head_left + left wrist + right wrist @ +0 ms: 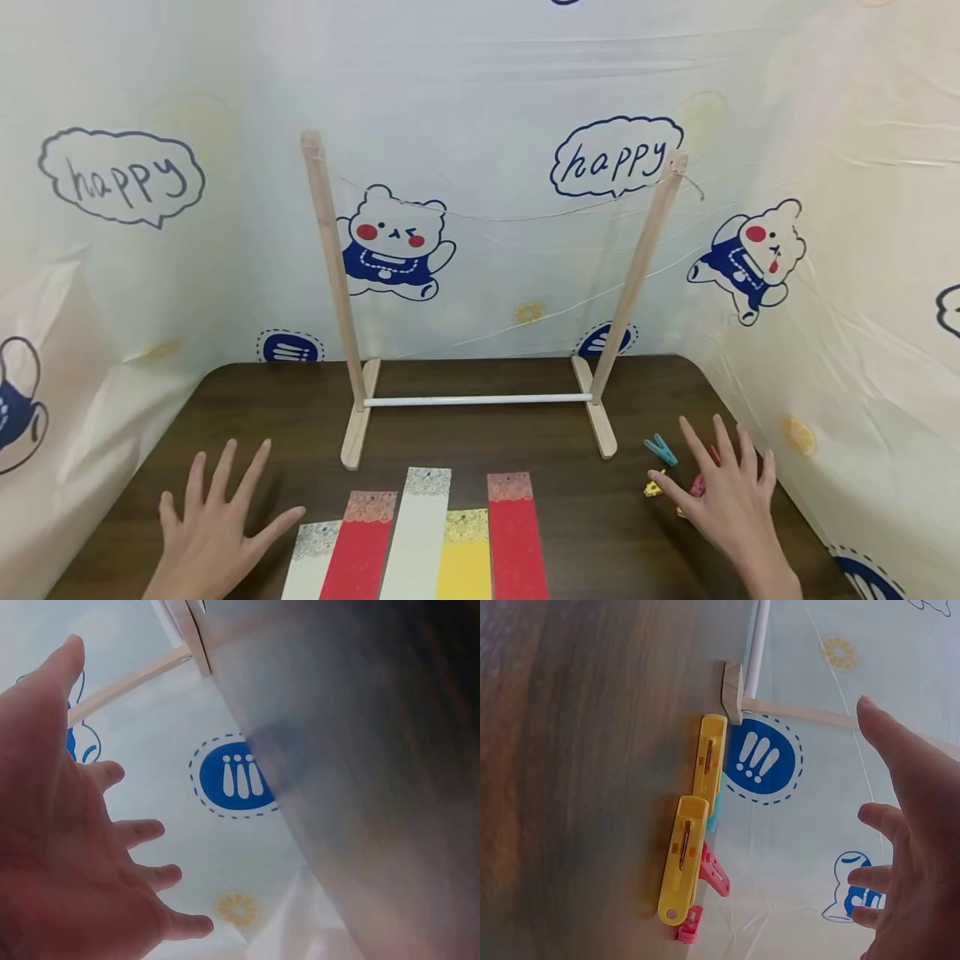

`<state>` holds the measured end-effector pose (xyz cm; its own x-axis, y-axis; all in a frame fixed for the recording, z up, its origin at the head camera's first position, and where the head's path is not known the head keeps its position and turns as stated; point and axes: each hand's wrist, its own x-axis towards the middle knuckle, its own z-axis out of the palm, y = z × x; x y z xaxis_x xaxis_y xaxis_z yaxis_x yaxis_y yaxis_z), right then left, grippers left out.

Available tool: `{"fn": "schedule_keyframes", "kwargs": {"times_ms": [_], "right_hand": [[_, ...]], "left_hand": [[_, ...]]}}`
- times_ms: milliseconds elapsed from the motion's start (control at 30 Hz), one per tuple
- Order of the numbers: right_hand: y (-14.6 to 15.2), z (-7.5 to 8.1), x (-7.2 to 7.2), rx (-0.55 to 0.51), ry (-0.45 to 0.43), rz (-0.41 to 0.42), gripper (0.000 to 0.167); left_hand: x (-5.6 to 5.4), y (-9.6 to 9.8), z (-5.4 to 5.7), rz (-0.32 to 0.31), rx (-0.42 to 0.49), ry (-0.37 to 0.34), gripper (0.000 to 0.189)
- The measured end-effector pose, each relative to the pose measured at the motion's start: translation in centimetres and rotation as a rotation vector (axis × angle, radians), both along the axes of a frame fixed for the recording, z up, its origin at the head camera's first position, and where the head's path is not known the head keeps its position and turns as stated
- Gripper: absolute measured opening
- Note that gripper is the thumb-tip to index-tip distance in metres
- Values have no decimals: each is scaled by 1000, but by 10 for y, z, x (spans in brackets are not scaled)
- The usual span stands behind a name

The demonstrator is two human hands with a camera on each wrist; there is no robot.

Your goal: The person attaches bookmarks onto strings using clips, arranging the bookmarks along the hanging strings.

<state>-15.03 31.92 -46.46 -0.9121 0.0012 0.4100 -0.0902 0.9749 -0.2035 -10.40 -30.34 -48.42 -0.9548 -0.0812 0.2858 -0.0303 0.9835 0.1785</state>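
Observation:
Fingers spread, my left hand (210, 525) hovers over the table's left side, just left of a short white paper strip (311, 554). My right hand (731, 500), likewise spread and holding nothing, is above small clothespins at the right. A blue clothespin (661, 450) lies beyond its thumb, and a yellow clothespin (654, 485) lies by the thumb tip. Red clothespins (715, 871) and another yellow clothespin (682, 859) show in the right wrist view; from the head, the hand partly covers them. Between the hands lie red strips (358, 542), a long white strip (416, 542) and a yellow strip (463, 558).
A wooden stand (330, 267) rises at the table's back, with a thin string (502, 219) sagging between its two posts and a white rod (480, 400) joining them low down. Printed sheeting (480, 100) surrounds the dark brown table (262, 408).

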Motion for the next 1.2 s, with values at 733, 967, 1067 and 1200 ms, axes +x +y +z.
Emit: {"fn": "schedule_keyframes", "kwargs": {"times_ms": [733,967,1067,1200], "right_hand": [[-17,15,-18,-75,-111,71,77],[-21,40,-44,-105,-226,131,74],[-22,48,-52,-139,-288,148,76],[-20,57,-58,-224,-291,128,72]], "left_hand": [[-5,26,11,-100,20,-131,97],[-10,44,24,-164,-23,-143,90],[-13,55,32,-208,-1,-124,79],[-19,69,45,-293,70,-51,59]]}}
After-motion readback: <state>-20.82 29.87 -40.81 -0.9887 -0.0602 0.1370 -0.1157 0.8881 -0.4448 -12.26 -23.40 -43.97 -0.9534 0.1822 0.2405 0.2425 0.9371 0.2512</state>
